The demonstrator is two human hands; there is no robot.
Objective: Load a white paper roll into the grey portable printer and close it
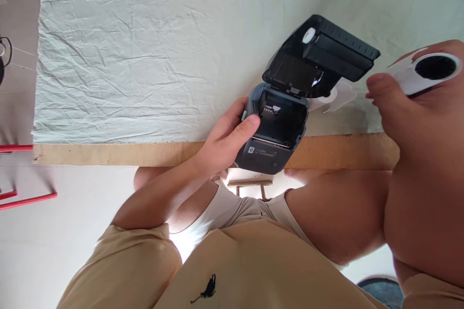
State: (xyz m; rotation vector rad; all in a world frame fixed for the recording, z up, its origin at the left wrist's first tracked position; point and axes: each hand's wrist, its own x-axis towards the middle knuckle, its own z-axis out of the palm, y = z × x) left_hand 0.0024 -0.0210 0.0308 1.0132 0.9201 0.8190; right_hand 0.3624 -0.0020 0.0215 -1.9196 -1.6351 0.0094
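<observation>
A dark grey portable label printer [268, 152] with its lid [290, 67] swung up sits over the table's near edge. Inside, the paper bay shows a small printed sticker and holds no roll. My left hand [232, 135] is wrapped round the printer's left side, thumb on the rim of the bay. Off to the right, my right hand [413, 111] grips a white label roll [402, 77], its dark round core facing up. Partly hidden behind the printer lies a white paper roll [328, 99] with a loose end.
A wrinkled pale green cloth [137, 58] covers the table, leaving a wooden edge strip [119, 153] along the front. Red bars [29, 201] stand at the left by the floor. Below the table edge is a wooden stool or rack [250, 183]; a dark round object [380, 292] is at lower right.
</observation>
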